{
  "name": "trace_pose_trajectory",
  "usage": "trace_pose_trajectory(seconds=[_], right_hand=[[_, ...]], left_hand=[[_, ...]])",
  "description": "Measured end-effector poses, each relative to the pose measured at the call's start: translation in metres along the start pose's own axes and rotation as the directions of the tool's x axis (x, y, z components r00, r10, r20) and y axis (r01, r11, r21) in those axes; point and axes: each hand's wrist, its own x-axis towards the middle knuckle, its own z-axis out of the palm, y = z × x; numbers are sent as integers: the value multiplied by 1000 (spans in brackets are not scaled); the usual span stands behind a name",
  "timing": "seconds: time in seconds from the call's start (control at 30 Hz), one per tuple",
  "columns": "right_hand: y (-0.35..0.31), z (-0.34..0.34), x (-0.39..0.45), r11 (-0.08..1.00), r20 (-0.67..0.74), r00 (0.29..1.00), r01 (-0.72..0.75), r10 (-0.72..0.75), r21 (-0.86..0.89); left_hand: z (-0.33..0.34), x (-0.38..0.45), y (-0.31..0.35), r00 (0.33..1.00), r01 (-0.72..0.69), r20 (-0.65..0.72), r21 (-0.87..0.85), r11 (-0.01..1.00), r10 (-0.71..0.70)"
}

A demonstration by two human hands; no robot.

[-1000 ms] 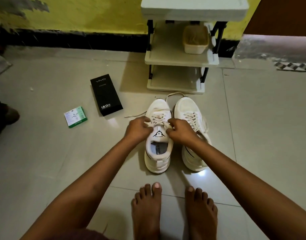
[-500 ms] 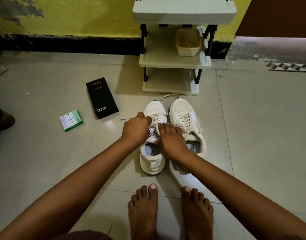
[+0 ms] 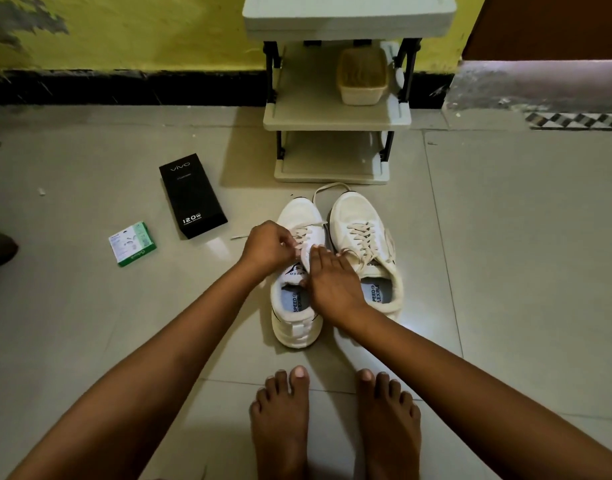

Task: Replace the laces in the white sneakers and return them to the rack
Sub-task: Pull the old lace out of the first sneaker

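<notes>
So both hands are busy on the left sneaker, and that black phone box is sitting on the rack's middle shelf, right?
Not quite. In the head view the black phone box lies on the floor tiles, left of the rack. The middle shelf holds a beige basket. Left hand and right hand are indeed on the left sneaker.

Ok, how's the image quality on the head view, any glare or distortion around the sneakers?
Head view: dim, yellowish light; a bright glare patch on the floor tile right of the right sneaker, a smaller one below the black box. Wide-angle bending bows the wall base and the rack. The left hand and right hand look reasonably sharp over the left sneaker.
</notes>
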Motion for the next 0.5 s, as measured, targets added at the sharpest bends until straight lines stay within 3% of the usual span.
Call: trace_pose_trajectory(seconds=[0.07,0.13,0.23,0.37,0.43,0.5], right_hand=[[-1,0,-1,1000,21,1000,-8,7,15],[0,0,-1,1000,24,1000,-14,13,24],[1,0,1,1000,14,1000,-10,10,18],[1,1,1,1000,23,1000,-18,18,6],[2,2,1,1000,23,999,-27,27,0],[2,1,0,1000,29,999,-31,31,-2]], left_hand=[[-3,-6,1,991,118,107,-350,929,-85],[0,-7,-2,985,126,161,-418,900,-63],[-2,-3,-10,999,-49,19,-5,999,49],[-3,-10,-11,983,-144,-38,455,879,181],[3,-15,-11,953,-242,0,600,762,303],[2,-12,-16,939,-274,-15,569,775,343]])
